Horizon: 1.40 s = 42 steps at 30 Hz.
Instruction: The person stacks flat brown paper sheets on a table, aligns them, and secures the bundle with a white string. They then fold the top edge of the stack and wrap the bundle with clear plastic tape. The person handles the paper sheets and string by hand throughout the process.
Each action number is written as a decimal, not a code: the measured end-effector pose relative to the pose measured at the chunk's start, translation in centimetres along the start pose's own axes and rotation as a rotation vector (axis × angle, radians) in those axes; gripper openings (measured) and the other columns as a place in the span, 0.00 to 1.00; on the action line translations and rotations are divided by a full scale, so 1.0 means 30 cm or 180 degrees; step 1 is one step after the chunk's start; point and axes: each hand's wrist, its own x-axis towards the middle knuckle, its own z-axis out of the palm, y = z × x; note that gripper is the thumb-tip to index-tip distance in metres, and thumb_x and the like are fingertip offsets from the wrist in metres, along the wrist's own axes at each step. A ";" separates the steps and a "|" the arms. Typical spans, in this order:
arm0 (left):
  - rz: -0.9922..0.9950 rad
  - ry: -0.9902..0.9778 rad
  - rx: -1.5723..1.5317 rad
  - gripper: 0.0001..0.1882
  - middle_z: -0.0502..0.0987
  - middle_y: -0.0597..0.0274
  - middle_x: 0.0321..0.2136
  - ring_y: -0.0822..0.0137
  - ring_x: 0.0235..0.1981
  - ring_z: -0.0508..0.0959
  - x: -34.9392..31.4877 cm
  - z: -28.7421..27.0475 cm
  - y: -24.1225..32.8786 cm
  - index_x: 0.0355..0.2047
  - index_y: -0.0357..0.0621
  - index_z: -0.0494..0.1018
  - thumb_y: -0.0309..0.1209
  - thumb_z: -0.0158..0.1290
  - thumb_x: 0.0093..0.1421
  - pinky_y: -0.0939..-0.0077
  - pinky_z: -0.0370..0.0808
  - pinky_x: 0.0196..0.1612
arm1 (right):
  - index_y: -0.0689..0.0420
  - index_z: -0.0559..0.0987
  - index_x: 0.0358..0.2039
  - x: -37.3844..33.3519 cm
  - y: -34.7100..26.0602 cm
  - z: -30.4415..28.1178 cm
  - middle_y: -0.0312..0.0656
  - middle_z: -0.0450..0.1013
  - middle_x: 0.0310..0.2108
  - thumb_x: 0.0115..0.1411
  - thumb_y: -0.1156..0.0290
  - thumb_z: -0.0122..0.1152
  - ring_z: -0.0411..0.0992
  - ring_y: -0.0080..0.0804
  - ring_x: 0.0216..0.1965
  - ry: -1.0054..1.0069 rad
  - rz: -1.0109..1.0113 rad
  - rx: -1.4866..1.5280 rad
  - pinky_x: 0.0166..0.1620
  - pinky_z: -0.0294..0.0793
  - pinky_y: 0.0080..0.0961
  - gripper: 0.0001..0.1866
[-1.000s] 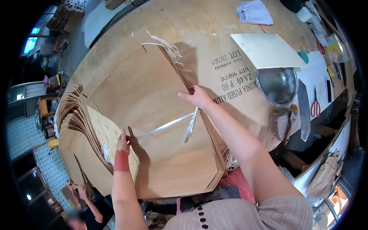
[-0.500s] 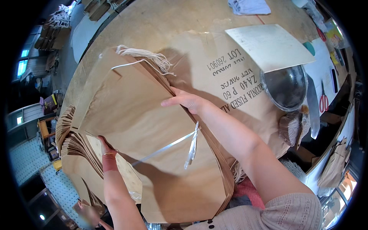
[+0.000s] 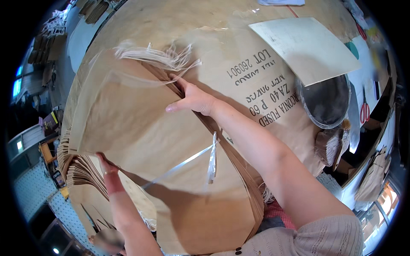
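Observation:
A thick bundle of brown paper bags point(image 3: 141, 115), bound round its middle with a shiny plastic strap point(image 3: 181, 164), lies before me. White cord handles point(image 3: 160, 57) spread loosely from its far end, partly smeared by motion. My right hand point(image 3: 194, 99) clasps the bundle's right edge, thumb on top and fingers curled over the side. At the lower left edge my left hand point(image 3: 106, 164) grips the same bundle, its fingers mostly hidden beneath. Just left of that hand, more stacked brown bags point(image 3: 85, 175) fan out at their ends.
Under the bundle spreads a printed brown paper sheet point(image 3: 243, 102) on the round table. To the right, a pale board point(image 3: 305, 49) overlaps a dark oval bowl point(image 3: 324, 102). Red-handled scissors point(image 3: 364, 112), a long blade point(image 3: 354, 123) and a brush-like brown object point(image 3: 331, 145) lie nearby.
Both hands have shifted a little left and away from me along with the bundle's far part. The white cords have swung and fanned out. The whole view has also shifted slightly.

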 end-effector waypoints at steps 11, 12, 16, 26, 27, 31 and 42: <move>0.2157 0.0373 0.3815 0.44 0.57 0.32 0.57 0.42 0.59 0.58 -0.288 -0.126 -0.071 0.58 0.27 0.53 0.44 0.59 0.51 0.59 0.55 0.61 | 0.62 0.62 0.57 -0.244 -0.180 0.176 0.51 0.63 0.55 0.46 0.68 0.66 0.58 0.41 0.60 0.1832 -0.0581 -0.3402 0.60 0.57 0.34 0.38; 0.2267 0.0064 0.4398 0.46 0.55 0.31 0.58 0.40 0.60 0.56 -0.403 -0.115 -0.042 0.60 0.33 0.52 0.45 0.60 0.49 0.57 0.54 0.61 | 0.60 0.62 0.57 -0.260 -0.220 0.220 0.51 0.62 0.56 0.47 0.68 0.66 0.57 0.42 0.60 0.1743 -0.1097 -0.3982 0.61 0.55 0.35 0.37; 0.1705 -0.0553 0.5341 0.51 0.46 0.34 0.61 0.39 0.61 0.51 -0.770 -0.005 0.138 0.62 0.41 0.51 0.54 0.60 0.45 0.46 0.50 0.61 | 0.54 0.62 0.59 -0.210 -0.360 0.504 0.49 0.58 0.59 0.48 0.64 0.63 0.52 0.43 0.63 0.0817 -0.2381 -0.5482 0.63 0.49 0.41 0.37; 0.2014 -0.1809 0.5186 0.49 0.50 0.41 0.62 0.44 0.64 0.48 -1.053 0.145 0.121 0.63 0.44 0.49 0.65 0.45 0.51 0.35 0.45 0.59 | 0.49 0.58 0.62 0.128 -0.316 0.812 0.47 0.51 0.63 0.56 0.51 0.53 0.45 0.42 0.66 -0.0391 -0.2774 -0.6647 0.65 0.38 0.46 0.35; 0.1883 -0.2083 0.5202 0.48 0.50 0.42 0.62 0.44 0.64 0.49 -1.128 0.107 0.065 0.63 0.45 0.50 0.65 0.43 0.51 0.34 0.44 0.58 | 0.50 0.58 0.62 0.158 -0.287 0.824 0.47 0.52 0.63 0.57 0.51 0.52 0.46 0.42 0.65 -0.0354 -0.2717 -0.6624 0.65 0.38 0.46 0.34; 0.1310 -0.1945 0.4461 0.43 0.56 0.41 0.59 0.43 0.60 0.55 -1.290 -0.054 -0.101 0.59 0.43 0.58 0.63 0.44 0.52 0.37 0.46 0.58 | 0.50 0.58 0.61 0.297 -0.164 0.800 0.47 0.55 0.61 0.59 0.47 0.47 0.50 0.42 0.63 -0.0234 -0.2264 -0.6523 0.65 0.40 0.45 0.34; 0.1668 -0.1296 0.3745 0.40 0.61 0.40 0.55 0.43 0.57 0.59 -1.324 -0.112 -0.247 0.55 0.40 0.62 0.57 0.50 0.50 0.41 0.50 0.58 | 0.51 0.61 0.60 0.407 -0.138 0.766 0.46 0.61 0.57 0.59 0.46 0.44 0.57 0.42 0.58 -0.0239 -0.2252 -0.6717 0.61 0.48 0.42 0.32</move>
